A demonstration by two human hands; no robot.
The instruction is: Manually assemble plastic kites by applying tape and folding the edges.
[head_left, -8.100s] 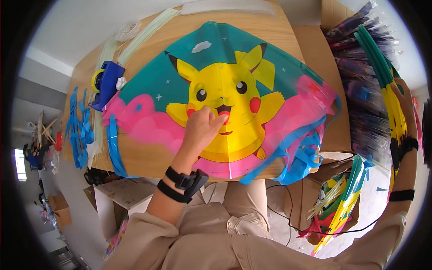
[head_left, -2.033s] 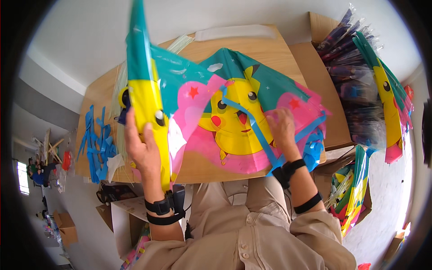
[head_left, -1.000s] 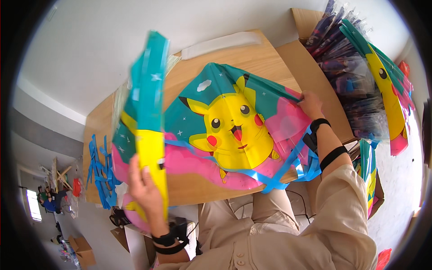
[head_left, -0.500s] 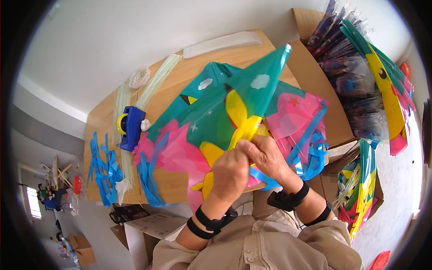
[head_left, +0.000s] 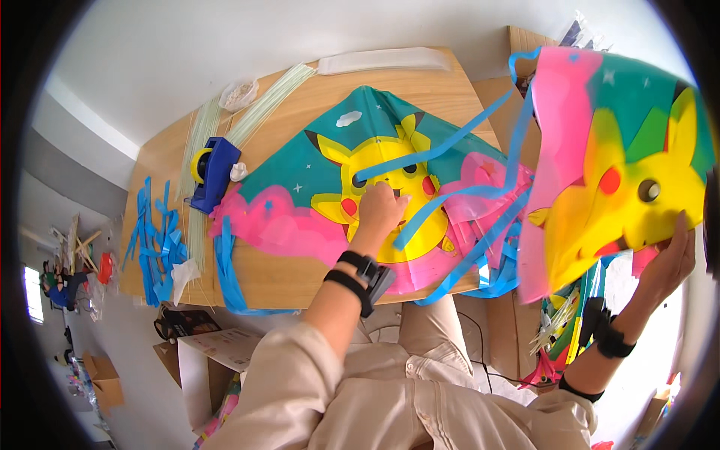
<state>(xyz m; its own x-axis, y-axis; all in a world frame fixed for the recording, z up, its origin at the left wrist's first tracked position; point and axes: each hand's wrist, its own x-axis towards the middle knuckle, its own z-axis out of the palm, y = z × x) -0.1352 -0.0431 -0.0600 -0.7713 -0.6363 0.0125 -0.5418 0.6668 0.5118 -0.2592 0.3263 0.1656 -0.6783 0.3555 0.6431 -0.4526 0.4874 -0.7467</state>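
Out to the right, my right hand [head_left: 670,259] grips the lower edge of a raised kite [head_left: 600,180], a thin sheet with a yellow cartoon animal on green and pink. Blue ribbon tails [head_left: 517,142] trail from its left side across to the table. Over the table my left hand [head_left: 381,214] is closed in a fist, just above a second kite [head_left: 330,232] of the same print. That kite lies spread flat, its point toward the wall. Whatever my left fingers hold, if anything, is hidden.
A blue tape dispenser [head_left: 214,174] stands left of the flat kite, near bundled pale sticks [head_left: 268,101] and a small white bowl [head_left: 240,94]. Blue ribbon strips [head_left: 154,244] lie at the table's left end. At the right, a box [head_left: 553,330] holds folded kites.
Both hands were together on a bunched kite over the table. My right hand has carried that kite far right, where it hangs spread. My left hand stays over the table, uncovering the flat kite.
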